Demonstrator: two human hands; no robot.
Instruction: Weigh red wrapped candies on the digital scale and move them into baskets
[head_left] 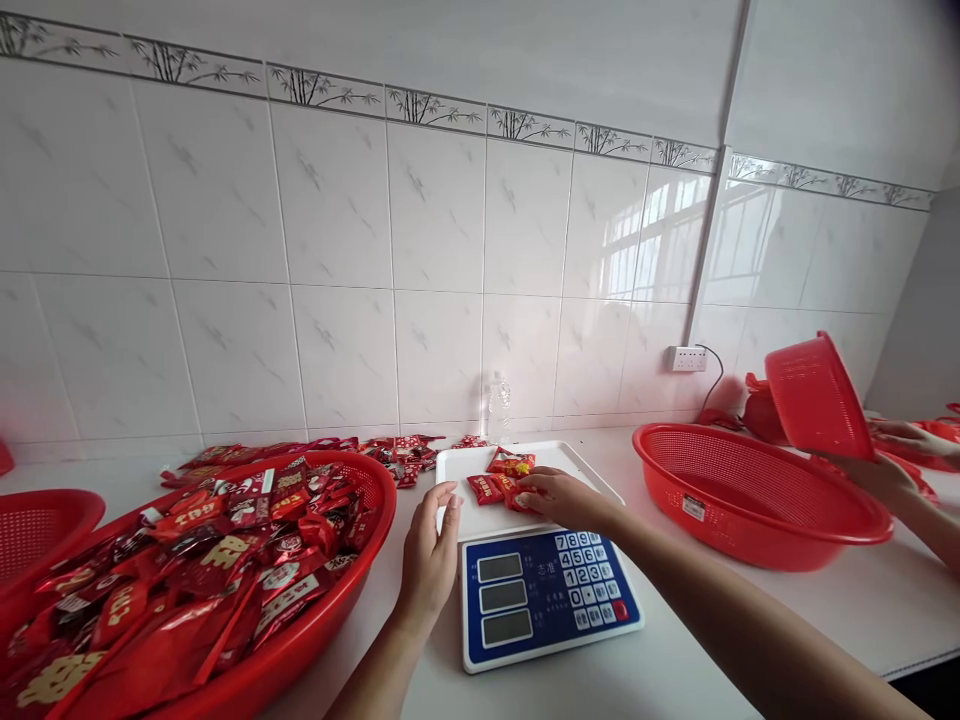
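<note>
A white weighing scale [551, 605] with a blue keypad panel and blank-looking displays stands on the table in front of me. On its white tray [469, 520] lie several small red packets [487, 488], some with yellow print. My right hand [566, 498] reaches over the tray from the right, its fingers curled down onto the nearest packets; the fingertips are partly hidden. My left hand [431, 550] is at the tray's left edge, thumb and fingers apart, holding nothing. Left of it, a large red basket [386, 500] is heaped with red packets.
Loose red packets [409, 460] lie along the wall behind the basket, near a clear plastic bottle [498, 405]. A red oval basket [757, 530] stands to the right. Beyond it another person's hand [874, 475] tilts a smaller red basket [817, 395]. A power strip [688, 359] is on the wall.
</note>
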